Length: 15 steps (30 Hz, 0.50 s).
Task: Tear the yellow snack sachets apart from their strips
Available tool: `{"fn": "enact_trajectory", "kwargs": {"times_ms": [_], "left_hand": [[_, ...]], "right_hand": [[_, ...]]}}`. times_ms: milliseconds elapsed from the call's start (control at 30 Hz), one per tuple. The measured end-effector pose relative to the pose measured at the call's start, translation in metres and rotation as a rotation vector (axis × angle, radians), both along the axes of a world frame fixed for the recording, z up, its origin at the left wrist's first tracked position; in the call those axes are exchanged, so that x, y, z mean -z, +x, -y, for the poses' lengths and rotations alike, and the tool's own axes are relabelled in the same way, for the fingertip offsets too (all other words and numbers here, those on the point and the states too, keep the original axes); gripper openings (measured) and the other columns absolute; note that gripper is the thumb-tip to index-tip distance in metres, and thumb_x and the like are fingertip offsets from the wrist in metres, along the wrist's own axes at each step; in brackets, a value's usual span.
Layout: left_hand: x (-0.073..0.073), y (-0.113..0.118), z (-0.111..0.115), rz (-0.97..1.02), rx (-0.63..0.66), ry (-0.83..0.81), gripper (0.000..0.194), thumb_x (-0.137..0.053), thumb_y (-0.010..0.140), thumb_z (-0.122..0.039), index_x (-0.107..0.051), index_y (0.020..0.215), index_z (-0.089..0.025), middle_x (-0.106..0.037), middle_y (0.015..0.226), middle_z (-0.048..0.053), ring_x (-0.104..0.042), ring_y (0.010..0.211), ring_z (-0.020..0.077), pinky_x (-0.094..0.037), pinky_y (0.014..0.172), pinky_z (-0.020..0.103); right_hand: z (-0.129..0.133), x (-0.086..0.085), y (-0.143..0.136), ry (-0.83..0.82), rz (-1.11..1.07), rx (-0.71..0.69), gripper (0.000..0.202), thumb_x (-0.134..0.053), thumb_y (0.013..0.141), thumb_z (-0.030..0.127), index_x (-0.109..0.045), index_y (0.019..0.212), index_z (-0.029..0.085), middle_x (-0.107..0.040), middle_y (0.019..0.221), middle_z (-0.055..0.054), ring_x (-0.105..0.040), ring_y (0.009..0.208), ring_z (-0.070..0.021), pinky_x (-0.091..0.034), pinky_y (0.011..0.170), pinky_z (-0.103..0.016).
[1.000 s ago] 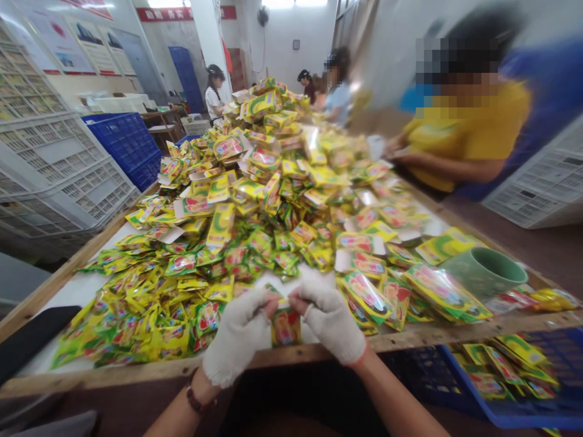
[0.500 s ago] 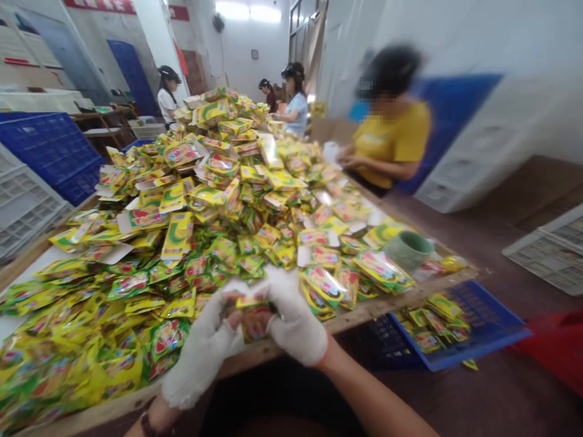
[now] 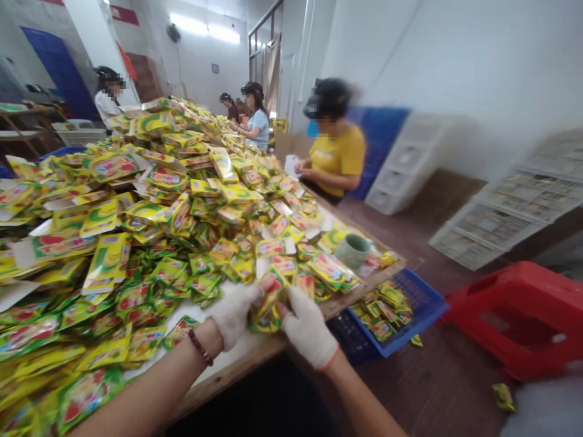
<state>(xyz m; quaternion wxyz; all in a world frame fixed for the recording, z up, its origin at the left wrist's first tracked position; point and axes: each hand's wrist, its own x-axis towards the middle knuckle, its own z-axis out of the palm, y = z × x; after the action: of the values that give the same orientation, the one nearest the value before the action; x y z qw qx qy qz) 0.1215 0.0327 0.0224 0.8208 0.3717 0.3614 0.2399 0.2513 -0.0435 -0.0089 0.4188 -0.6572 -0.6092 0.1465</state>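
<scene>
My left hand [image 3: 237, 312], in a white glove with bare fingertips, grips some yellow-green packets [image 3: 268, 306] from the left side. On their right side my right hand [image 3: 307, 325], gloved the same way, has its fingers closed on them too. The packets are blurred, and their number is hard to tell. Both hands are over the front edge of the table [image 3: 228, 376]. A large heap of yellow boxes [image 3: 109, 261] and small green-yellow packets [image 3: 136, 300] lies to the left and behind. Flat packs [image 3: 332, 271] lie just beyond my right hand.
A green round container [image 3: 354, 250] stands near the table's right corner. Below it is a blue crate [image 3: 410, 303] holding packets. A red stool [image 3: 523, 315] stands at right. Several people are around the heap, one in a yellow shirt [image 3: 339, 155].
The view has swung to the right, bringing the red stool into sight. My hands and the packets between them are now closer to the flat packs, and the packets are tilted differently.
</scene>
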Motion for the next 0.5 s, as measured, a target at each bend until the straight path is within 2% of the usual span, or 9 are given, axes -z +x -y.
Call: {"fn": "enact_trajectory", "kwargs": {"times_ms": [67, 167, 267, 367, 433, 500], "left_hand": [[-0.003, 0.002, 0.0, -0.032, 0.039, 0.091, 0.04, -0.075, 0.071, -0.039, -0.069, 0.1, -0.012, -0.074, 0.097, 0.01, -0.069, 0.084, 0.0213, -0.055, 0.073, 0.029], [-0.007, 0.002, 0.003, -0.02, 0.03, 0.175, 0.045, -0.077, 0.069, -0.037, -0.066, 0.107, -0.015, -0.074, 0.1, 0.009, -0.07, 0.085, 0.0217, -0.056, 0.072, 0.029], [-0.006, 0.006, 0.005, -0.034, -0.017, 0.115, 0.042, -0.075, 0.071, -0.037, -0.067, 0.104, -0.013, -0.075, 0.094, 0.01, -0.071, 0.079, 0.0221, -0.057, 0.071, 0.032], [-0.003, 0.01, 0.007, -0.047, -0.055, 0.051, 0.037, -0.075, 0.07, -0.031, -0.067, 0.1, -0.011, -0.075, 0.086, 0.01, -0.071, 0.071, 0.0231, -0.058, 0.067, 0.035], [-0.002, 0.008, 0.01, -0.019, -0.074, 0.021, 0.034, -0.074, 0.069, -0.027, -0.067, 0.098, -0.01, -0.075, 0.084, 0.011, -0.071, 0.071, 0.0238, -0.059, 0.067, 0.036], [-0.004, 0.001, 0.016, 0.009, -0.12, 0.028, 0.031, -0.074, 0.069, -0.025, -0.066, 0.096, -0.011, -0.075, 0.085, 0.01, -0.071, 0.073, 0.0239, -0.058, 0.069, 0.035]], "right_hand": [[0.004, 0.004, -0.005, 0.057, -0.041, 0.025, 0.017, -0.05, 0.085, 0.021, -0.062, 0.098, 0.02, -0.065, 0.094, -0.008, -0.061, 0.09, -0.0224, -0.05, 0.084, -0.035], [0.006, 0.003, -0.008, 0.07, -0.097, 0.03, 0.018, -0.052, 0.086, 0.023, -0.062, 0.099, 0.019, -0.066, 0.098, -0.01, -0.06, 0.097, -0.0241, -0.049, 0.09, -0.037], [0.006, 0.0, -0.005, 0.038, -0.179, -0.003, 0.023, -0.051, 0.086, 0.021, -0.063, 0.105, 0.02, -0.068, 0.103, -0.009, -0.062, 0.1, -0.0245, -0.048, 0.094, -0.038], [0.004, -0.001, 0.003, 0.035, -0.391, -0.072, 0.038, -0.054, 0.081, 0.018, -0.058, 0.119, 0.021, -0.066, 0.117, -0.008, -0.06, 0.11, -0.025, -0.046, 0.099, -0.04], [0.003, 0.0, 0.009, 0.028, -0.559, -0.129, 0.045, -0.058, 0.08, 0.024, -0.054, 0.124, 0.019, -0.064, 0.123, -0.008, -0.059, 0.115, -0.0259, -0.048, 0.098, -0.04], [0.003, 0.002, 0.013, -0.001, -0.597, -0.118, 0.048, -0.06, 0.08, 0.034, -0.053, 0.125, 0.017, -0.064, 0.121, -0.01, -0.06, 0.112, -0.0274, -0.05, 0.095, -0.041]]}}
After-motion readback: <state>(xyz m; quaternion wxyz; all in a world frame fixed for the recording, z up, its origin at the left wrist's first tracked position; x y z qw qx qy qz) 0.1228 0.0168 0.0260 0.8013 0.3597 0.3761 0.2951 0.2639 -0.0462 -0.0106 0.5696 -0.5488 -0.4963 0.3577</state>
